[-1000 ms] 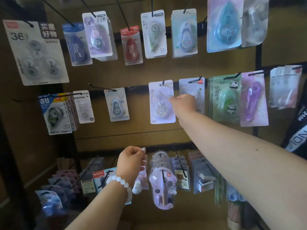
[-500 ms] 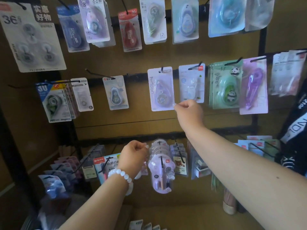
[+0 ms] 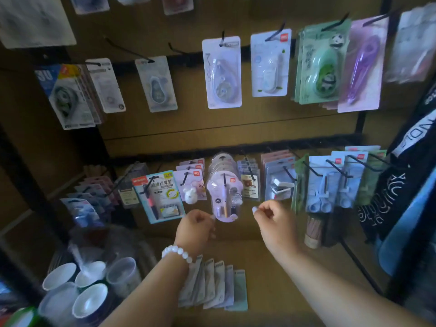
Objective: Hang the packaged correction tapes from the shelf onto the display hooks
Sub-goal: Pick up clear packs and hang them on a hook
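Far left there's a thick stack of blue-and-yellow carded tapes (image 3: pixel 68 97) on a hook, then a slim white card (image 3: pixel 106 86) and a pale blister pack with a greyish rounded tape (image 3: pixel 157 84). Below those, on the shelf's left end, clear cups (image 3: pixel 89 300) sit bunched together, kinda blurry.

Middle of the upper row: a lavender card with a see-through teardrop-shaped correction tape (image 3: pixel 221 72), hanging straight on its hook (image 3: pixel 222 38). Just beside it is a white card with a red logo corner and a light blue tape (image 3: pixel 270 63). Both packs are hung already, flat against the brown backboard.

Lower down, the left hand (image 3: pixel 195 228), white bead bracelet (image 3: pixel 177 252) on the wrist, has its fingers loosely curled and I can't see anything in the grip. Its fingertips are right by the bottom edge of a purple blister pack (image 3: pixel 224 197), can't tell if they touch. On the shelf (image 3: pixel 283 267) below the wrists, a fanned row of packaged tapes (image 3: pixel 217 286) lies flat and overlapping, backs up mostly, pale grey, lilac and mint green.

The right hand (image 3: pixel 274 224) is at the same height, fingers curled in with thumb and forefinger nearly pinched, and the grip looks empty.

Further right: a green panda tape stack (image 3: pixel 323 64) and a purple card with a long purple tape (image 3: pixel 363 67), then a blurred white pack at the edge.
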Tool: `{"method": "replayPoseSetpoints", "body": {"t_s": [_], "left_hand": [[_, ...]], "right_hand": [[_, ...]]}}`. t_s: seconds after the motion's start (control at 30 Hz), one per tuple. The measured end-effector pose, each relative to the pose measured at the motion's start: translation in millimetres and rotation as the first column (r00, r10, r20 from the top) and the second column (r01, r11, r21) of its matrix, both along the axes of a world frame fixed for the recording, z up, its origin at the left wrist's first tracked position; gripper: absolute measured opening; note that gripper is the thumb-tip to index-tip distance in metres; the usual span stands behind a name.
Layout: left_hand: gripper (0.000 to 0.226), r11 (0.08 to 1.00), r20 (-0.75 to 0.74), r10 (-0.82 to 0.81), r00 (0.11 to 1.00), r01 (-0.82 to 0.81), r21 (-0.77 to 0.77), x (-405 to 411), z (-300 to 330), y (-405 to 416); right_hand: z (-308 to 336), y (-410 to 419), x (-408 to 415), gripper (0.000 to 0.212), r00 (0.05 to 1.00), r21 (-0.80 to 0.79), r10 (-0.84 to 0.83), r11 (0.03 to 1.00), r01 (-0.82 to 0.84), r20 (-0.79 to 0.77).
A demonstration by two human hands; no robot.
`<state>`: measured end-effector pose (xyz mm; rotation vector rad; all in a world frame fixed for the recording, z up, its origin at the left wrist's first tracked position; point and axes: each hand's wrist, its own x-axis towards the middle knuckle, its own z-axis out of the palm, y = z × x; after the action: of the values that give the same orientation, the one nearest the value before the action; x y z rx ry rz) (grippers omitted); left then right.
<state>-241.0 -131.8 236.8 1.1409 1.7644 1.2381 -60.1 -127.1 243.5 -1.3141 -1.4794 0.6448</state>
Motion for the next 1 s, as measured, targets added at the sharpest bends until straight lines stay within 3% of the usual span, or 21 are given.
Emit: {"method": "replayPoseSetpoints", "body": {"t_s": [0.23, 0.47, 0.7, 0.83, 1.0], "left_hand": [[0.012, 0.986, -0.031, 0.017, 0.999, -0.022, -0.165, -0.4, -65.6, 2.6], [0.012, 0.959, -0.048, 0.034, 0.998, -0.046, -0.281, -7.6, -129.2, 7.5], [0.008, 0.911, -0.048, -0.029, 0.998, 0.006, -0.412, -8.2, -187.8, 13.0], [0.018, 0.864, 0.016, -0.032, 0.999, 0.035, -0.502, -5.0, -221.5, 14.4], [0.008, 0.829, 0.054, 0.01, 0.999, 0.021, -0.559, -2.0, -255.9, 15.5]], "right_hand": [[-77.7, 19.3, 1.0, 0.023, 0.999, -0.304, 0.0, 0.953, 0.013, 0.042], [-144.2, 38.4, 0.2, 0.035, 0.998, -0.551, 0.009, 0.834, 0.03, 0.068], [-207.9, 59.0, -8.4, 0.032, 0.996, -0.713, -0.003, 0.698, 0.066, 0.089], [-250.1, 69.0, -16.6, 0.034, 0.998, -0.784, -0.009, 0.618, 0.059, 0.068], [-281.3, 76.9, -27.2, 0.029, 0.999, -0.868, -0.04, 0.496, 0.024, 0.005]]}}
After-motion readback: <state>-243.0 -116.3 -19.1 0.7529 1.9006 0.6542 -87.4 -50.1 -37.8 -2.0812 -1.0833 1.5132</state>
